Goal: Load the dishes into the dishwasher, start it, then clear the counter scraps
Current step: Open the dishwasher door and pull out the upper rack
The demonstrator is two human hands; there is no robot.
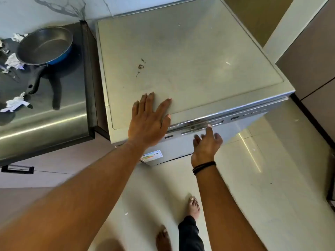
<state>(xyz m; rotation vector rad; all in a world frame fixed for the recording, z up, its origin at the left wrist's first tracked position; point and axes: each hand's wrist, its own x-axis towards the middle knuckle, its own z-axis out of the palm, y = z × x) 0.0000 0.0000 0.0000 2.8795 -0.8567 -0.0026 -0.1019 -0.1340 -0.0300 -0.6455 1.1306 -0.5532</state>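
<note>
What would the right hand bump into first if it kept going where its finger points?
Probably the shiny silver control strip along the top front of the grey dishwasher; the right hand has its index fingertip almost there, though depth is unclear.

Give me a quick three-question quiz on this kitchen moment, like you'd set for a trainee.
1. True or false: the left hand lies flat on top of the dishwasher.
2. What is the right hand's index finger reaching toward? A) the frying pan B) the control strip on the dishwasher's front edge C) the floor
3. What lies scattered on the counter around the pan?

Key:
1. True; fingers spread, palm down.
2. B.
3. Crumpled paper scraps.
</note>
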